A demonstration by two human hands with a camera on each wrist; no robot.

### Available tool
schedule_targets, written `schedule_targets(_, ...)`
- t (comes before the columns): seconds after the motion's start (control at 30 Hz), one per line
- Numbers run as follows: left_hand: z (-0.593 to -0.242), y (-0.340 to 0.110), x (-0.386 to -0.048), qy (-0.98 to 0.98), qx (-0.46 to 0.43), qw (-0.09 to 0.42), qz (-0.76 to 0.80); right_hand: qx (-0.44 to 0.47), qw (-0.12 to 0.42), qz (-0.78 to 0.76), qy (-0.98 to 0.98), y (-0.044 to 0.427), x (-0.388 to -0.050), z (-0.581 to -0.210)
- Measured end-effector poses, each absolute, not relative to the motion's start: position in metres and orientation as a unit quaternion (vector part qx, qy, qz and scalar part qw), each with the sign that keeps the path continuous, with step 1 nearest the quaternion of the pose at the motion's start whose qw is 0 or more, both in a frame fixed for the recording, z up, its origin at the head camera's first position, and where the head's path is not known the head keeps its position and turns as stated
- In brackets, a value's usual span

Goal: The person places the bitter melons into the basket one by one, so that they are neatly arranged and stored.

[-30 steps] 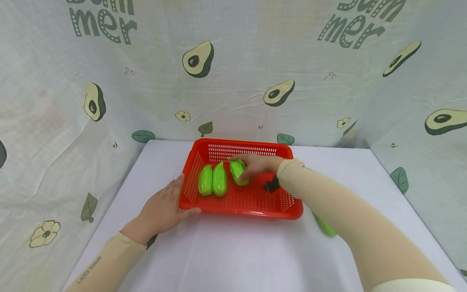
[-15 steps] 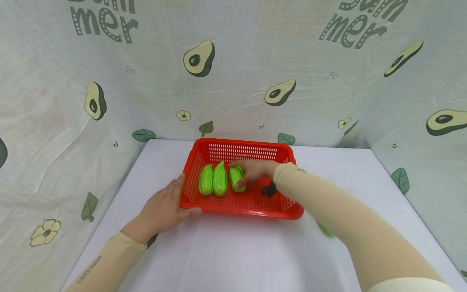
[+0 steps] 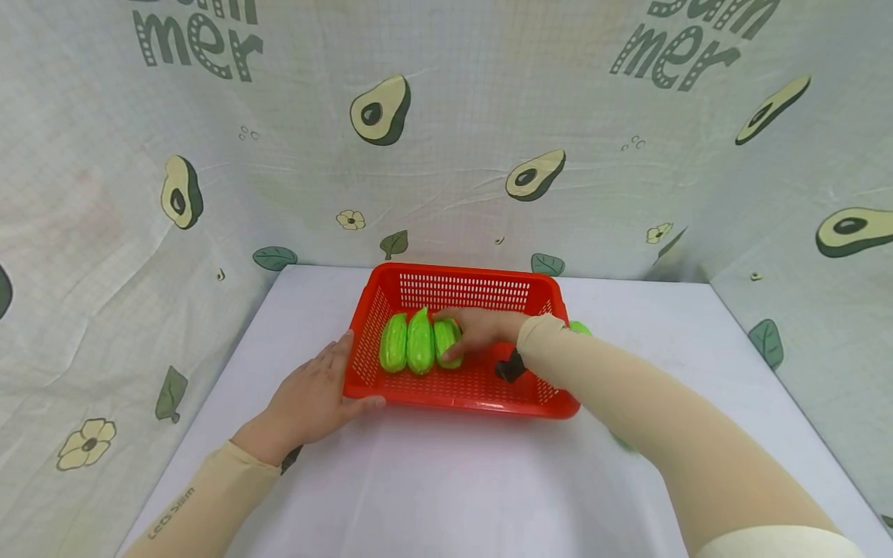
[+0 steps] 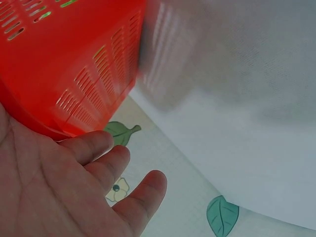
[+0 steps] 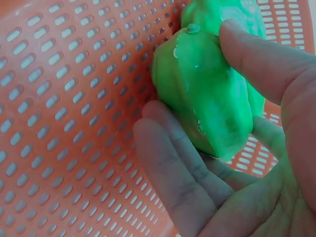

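Observation:
A red plastic basket (image 3: 460, 399) with slotted walls stands on the table. Two green ribbed gourds lie side by side inside, the left gourd (image 3: 394, 343) by the left wall and the middle gourd (image 3: 421, 342) next to it. My right hand (image 3: 481, 329) holds a third green gourd (image 3: 446, 342), which is right beside the middle one. In the right wrist view, thumb and fingers surround this gourd (image 5: 207, 94). My left hand (image 3: 314, 395) rests at the basket's front left corner, thumb along the front rim; its fingers look extended in the left wrist view.
To the right of the basket, green pieces show past my right forearm: one green piece (image 3: 579, 328) behind it and another green piece (image 3: 623, 442) in front, both mostly hidden. A printed cloth (image 3: 446, 209) encloses the white table (image 3: 432, 480).
My right hand has moved left and slightly down with the gourd, bringing it up against the middle gourd. The left hand and basket stay where they were.

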State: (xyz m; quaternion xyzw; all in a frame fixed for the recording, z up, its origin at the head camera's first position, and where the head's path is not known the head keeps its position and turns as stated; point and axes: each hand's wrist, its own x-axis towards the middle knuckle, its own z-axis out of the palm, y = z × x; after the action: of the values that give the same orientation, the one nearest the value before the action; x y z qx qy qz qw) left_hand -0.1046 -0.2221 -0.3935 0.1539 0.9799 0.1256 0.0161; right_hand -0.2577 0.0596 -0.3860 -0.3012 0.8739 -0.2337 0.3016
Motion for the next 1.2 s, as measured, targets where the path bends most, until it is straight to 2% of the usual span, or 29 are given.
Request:
schedule_targets(0.67, -0.394, -0.22, -0.107, 0.98, 0.151, 0.018, 0.129, -0.301, 0.303, -0.226, 0.876, 0.067, -0.254, -0.382)
schedule_targets(0.93, -0.393, -0.22, -0.105, 0.98, 0.149, 0.022, 0.13, -0.26, 0.32, -0.325, 0.851, 0.097, -0.262, -0.336)
schedule_targets(1.2, -0.391, -0.22, -0.104, 0.98, 0.148, 0.02, 0.133, -0.245, 0.243, -0.396, 0.851, 0.168, -0.266, -0.288)
